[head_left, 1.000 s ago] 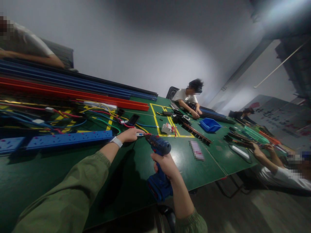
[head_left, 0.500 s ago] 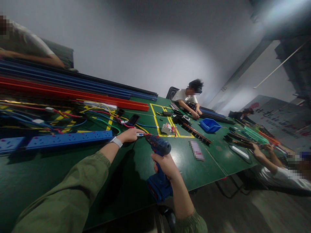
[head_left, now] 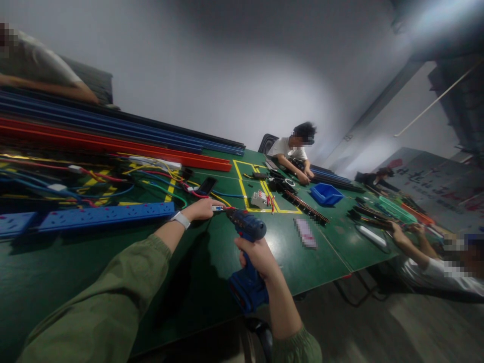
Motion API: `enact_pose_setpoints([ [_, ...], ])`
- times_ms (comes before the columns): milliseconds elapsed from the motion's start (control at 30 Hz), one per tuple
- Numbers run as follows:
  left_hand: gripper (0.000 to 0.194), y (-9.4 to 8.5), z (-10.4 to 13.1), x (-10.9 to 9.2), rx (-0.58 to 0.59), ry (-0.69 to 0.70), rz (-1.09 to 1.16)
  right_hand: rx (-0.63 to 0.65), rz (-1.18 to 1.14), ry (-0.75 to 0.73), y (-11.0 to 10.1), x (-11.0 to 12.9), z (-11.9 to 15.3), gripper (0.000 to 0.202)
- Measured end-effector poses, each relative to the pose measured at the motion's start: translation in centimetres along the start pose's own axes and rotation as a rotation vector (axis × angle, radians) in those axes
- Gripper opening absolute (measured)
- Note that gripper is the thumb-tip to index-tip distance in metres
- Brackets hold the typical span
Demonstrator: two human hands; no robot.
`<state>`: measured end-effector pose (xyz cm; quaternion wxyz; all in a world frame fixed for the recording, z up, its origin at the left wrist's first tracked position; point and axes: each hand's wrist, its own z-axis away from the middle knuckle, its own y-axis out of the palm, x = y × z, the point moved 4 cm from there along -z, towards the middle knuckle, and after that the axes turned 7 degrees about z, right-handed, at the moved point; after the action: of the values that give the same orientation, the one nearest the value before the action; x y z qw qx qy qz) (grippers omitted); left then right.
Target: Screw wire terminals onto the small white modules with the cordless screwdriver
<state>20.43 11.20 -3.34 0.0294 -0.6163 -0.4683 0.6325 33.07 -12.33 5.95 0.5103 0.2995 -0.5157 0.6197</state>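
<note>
Wrapped round the handle of a blue cordless drill (head_left: pixel 247 227) is my right hand (head_left: pixel 259 257); the drill's nose points left. My left hand (head_left: pixel 202 209), with a pale watch on its wrist, pinches a small white-and-blue block (head_left: pixel 218 208), perhaps an electrical part. The drill's tip is at or very near this block, and I cannot tell whether they touch. Red and yellow wires run close behind the left hand. A dark phone-like device (head_left: pixel 207 186) lies just beyond it. Farther right sits a white switch block (head_left: pixel 259 198) with red parts.
Blue power strips (head_left: pixel 108 218) lie on the green table (head_left: pixel 317 267) at left, with tangled wires behind. An orange channel (head_left: pixel 151 155) and blue rails stretch along the back. A blue bin (head_left: pixel 326 194) stands right of centre. Several other people sit around the table.
</note>
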Motion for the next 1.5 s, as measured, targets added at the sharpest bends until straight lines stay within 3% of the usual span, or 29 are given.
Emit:
enact_pose_setpoints([
  [800, 0.066, 0.16, -0.04, 0.35, 0.012, -0.015, 0.032, -0.002, -0.02, -0.028, 0.06, -0.14, -0.11, 0.022],
  [1500, 0.063, 0.16, 0.01, 0.37, 0.008, -0.025, 0.01, 0.003, 0.01, -0.039, 0.05, -0.07, -0.1, 0.03],
])
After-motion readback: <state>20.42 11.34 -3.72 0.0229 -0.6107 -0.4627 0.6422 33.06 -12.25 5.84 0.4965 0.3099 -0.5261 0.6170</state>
